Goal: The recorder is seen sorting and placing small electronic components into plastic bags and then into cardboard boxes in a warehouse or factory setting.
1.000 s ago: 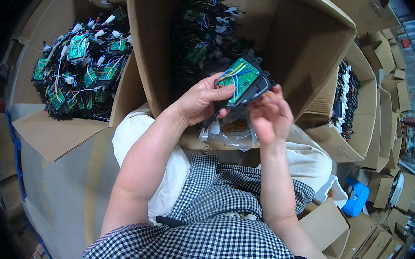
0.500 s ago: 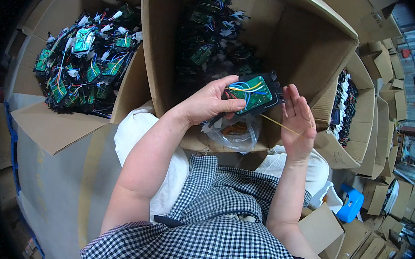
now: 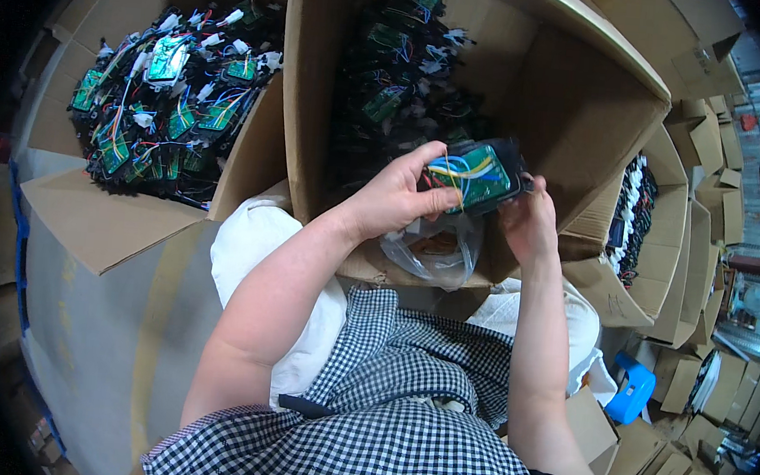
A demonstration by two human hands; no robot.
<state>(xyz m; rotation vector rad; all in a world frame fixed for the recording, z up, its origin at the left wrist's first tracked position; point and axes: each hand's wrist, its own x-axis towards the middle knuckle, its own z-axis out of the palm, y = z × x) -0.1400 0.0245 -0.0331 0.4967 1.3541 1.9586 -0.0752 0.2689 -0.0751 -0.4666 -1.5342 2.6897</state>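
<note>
My left hand [image 3: 406,190] grips a black-cased circuit board module [image 3: 499,177] by its left end, thumb across the top. Its green board faces up, with blue, white, yellow and red wires lying over it. At the module's right end is my right hand [image 3: 531,221], fingers curled in against the black edge. A thin yellow band shows across the module near my left thumb; how far round it goes is hidden. Just below the module, a clear plastic bag [image 3: 449,265] with orange-brown bands inside sits at the near edge of the open cardboard box [image 3: 577,119].
Similar modules with wires [image 3: 386,104] fill the left of that box. Another carton [image 3: 248,151] at left is heaped with modules and white connectors. A carton [image 3: 658,273] at right holds black and white cables. A blue plastic stool [image 3: 633,389] stands low on the right.
My right hand has come in from the right and closed at the module's end. The yellow band, stretched toward that hand before, now lies at the module. The view has shifted slightly.
</note>
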